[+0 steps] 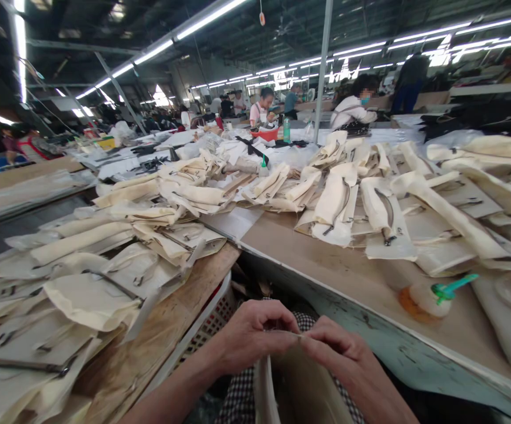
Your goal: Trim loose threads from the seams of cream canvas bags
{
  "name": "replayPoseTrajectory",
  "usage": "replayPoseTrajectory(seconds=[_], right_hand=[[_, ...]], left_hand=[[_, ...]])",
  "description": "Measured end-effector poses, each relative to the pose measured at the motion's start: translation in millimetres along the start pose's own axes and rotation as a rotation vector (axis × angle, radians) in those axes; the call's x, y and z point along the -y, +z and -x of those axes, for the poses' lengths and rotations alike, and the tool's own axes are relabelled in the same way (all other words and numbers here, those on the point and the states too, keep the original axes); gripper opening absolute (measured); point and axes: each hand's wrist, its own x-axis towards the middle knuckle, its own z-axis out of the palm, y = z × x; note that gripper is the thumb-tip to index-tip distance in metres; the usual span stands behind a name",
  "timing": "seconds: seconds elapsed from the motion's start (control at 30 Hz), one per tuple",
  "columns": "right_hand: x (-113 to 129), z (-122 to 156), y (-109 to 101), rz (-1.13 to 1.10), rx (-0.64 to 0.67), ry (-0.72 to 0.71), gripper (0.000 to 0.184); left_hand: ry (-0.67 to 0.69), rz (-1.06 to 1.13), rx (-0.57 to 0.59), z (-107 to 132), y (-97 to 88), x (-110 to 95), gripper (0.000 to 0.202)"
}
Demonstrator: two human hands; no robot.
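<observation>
Over my lap, a cream fabric piece hangs from both hands, its top edge stretched between them. My left hand pinches that edge with curled fingers. Close beside it on the right, my right hand pinches the same edge between thumb and fingers. The lower part of the piece drops out of the frame. To the left, a pile of similar cream fabric pieces with dark zippers covers a wooden board. More such zippered pieces lie in a row on the right table.
A squeeze bottle with a green nozzle lies on the brown tabletop at right. A white plastic basket stands between the wooden board and the right table. Several people work further back, near an orange-red basin and a metal post.
</observation>
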Motion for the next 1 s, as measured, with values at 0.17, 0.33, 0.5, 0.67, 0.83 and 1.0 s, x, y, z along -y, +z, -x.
replayPoseTrajectory(seconds=[0.17,0.33,0.5,0.67,0.83,1.0], right_hand=[[-3,18,-10,0.028,-0.096,-0.096,0.038],[4,9,2,0.189,0.006,-0.167,0.036],[2,0,11,0.289,-0.04,-0.181,0.037],[1,-6,7,0.355,0.014,-0.183,0.041],[0,-19,9,0.412,-0.004,-0.183,0.043],[-4,-23,17,0.477,-0.015,-0.209,0.044]], left_hand=[[-0.083,0.115,0.015,-1,0.7,0,0.009],[-0.063,-0.002,-0.036,0,3.1,-2,0.009],[0.053,-0.145,-0.226,20,3.7,-11,0.019],[-0.175,-0.197,-0.274,32,9.4,-12,0.015],[-0.162,-0.188,-0.324,29,8.8,-5,0.013],[-0.183,-0.297,-0.358,27,4.4,-8,0.015]])
